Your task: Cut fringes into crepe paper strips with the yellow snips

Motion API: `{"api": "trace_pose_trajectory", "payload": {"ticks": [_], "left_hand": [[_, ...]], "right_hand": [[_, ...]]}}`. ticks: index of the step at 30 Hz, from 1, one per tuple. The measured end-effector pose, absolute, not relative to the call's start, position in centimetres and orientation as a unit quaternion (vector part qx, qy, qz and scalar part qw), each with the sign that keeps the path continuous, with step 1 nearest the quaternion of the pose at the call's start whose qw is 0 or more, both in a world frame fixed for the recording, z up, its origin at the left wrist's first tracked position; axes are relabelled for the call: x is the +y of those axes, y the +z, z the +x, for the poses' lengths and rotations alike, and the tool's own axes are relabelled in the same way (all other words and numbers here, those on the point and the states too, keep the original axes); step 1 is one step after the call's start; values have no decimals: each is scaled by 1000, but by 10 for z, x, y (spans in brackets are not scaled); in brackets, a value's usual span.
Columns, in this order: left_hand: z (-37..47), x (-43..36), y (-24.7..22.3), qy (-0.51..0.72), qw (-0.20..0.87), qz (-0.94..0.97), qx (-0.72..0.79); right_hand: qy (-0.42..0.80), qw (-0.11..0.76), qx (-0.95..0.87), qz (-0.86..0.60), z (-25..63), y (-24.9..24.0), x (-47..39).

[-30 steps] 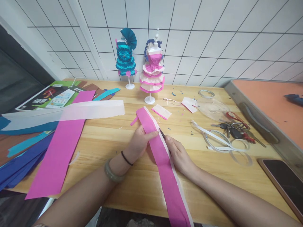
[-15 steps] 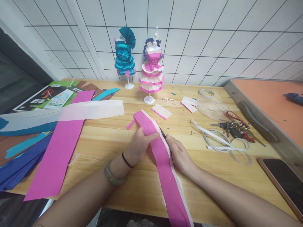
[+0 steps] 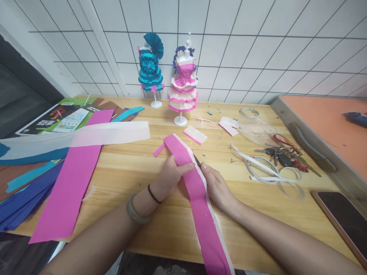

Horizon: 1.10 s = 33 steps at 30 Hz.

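Note:
A long pink strip with a white edge [image 3: 197,198] runs from the middle of the table over its front edge. My left hand [image 3: 172,172] grips it near its far end, thumb on top and fingers underneath. On the strip's right side, my right hand [image 3: 216,185] is closed around a dark, narrow tool [image 3: 197,160], whose tip lies at the white edge; most of the tool is hidden. A thin pink piece [image 3: 158,150] lies at the strip's far left corner.
Two small dress stands, one teal [image 3: 150,70] and one pink and white [image 3: 183,91], stand at the back. Crepe strips [image 3: 65,187] cover the left side. Tape rolls [image 3: 262,170], keys [image 3: 283,159], a phone [image 3: 341,217] and an orange-topped case [image 3: 321,114] are at the right.
The far end of the pink strip has shifted slightly to the right, and my left thumb has moved slightly right and down. My right hand looks almost unmoved.

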<state>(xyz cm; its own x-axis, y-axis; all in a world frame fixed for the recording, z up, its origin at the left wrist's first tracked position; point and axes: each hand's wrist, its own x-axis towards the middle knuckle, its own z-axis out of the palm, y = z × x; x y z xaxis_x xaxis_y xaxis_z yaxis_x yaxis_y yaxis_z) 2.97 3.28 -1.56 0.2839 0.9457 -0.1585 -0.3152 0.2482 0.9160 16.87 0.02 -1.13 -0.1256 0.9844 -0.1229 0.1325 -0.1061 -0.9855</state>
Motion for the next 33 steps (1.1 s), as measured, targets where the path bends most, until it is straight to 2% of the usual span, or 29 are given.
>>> {"api": "trace_pose_trajectory", "payload": {"ticks": [18,33], "left_hand": [[29,33,-16,444,676,422,411],[30,34,-14,453,704,392,381]], "right_hand": [[528,395,-546,-518,169,-9,1],[510,382,-561,-529,169,-10,2]]}}
